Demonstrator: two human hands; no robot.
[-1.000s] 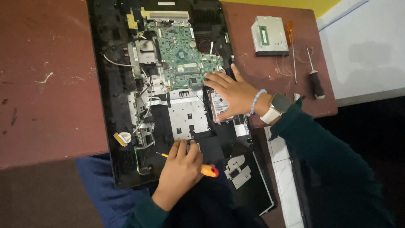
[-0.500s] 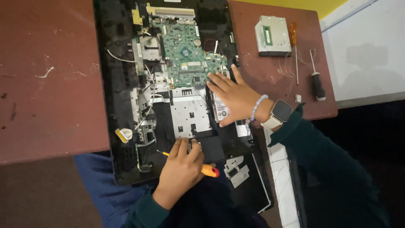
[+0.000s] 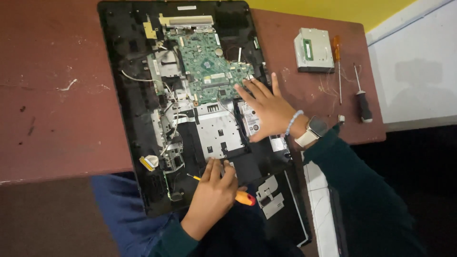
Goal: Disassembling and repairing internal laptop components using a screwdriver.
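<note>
Both hands were kept busy over the opened-up all-in-one computer [image 3: 128, 95], which was laid face down on the reddish-brown worktop [image 3: 52, 119] with its lower end hanging off the near edge. Left hand [image 3: 212, 197] was wrapped shut around a small screwdriver [image 3: 245, 198], orange handle poking out to the right and the yellow shaft sticking out to the left, right at the bottom edge of the silver metal shield plate [image 3: 219, 131]. Right hand [image 3: 269, 109] was spread flat, fingers apart, pressed down on the hard drive [image 3: 251, 124] just beside that plate, fingertips touching the lower corner of the green motherboard [image 3: 207, 71]. Nothing was gripped by it, just held down. A beaded bracelet [image 3: 292, 123] and a smartwatch [image 3: 312, 131] were worn on that wrist, dark green sleeve behind.

Off to the right, well apart from the chassis, a silver optical drive [image 3: 312, 50] was parked on the worktop, with an orange-handled screwdriver [image 3: 337, 62] just beside it and a black-handled screwdriver [image 3: 362, 97] a bit further right. A loose black bracket with grey pieces [image 3: 269, 195] was seen near the left hand, lower right. White cables [image 3: 138, 78] were strung along the left side of the board.
</note>
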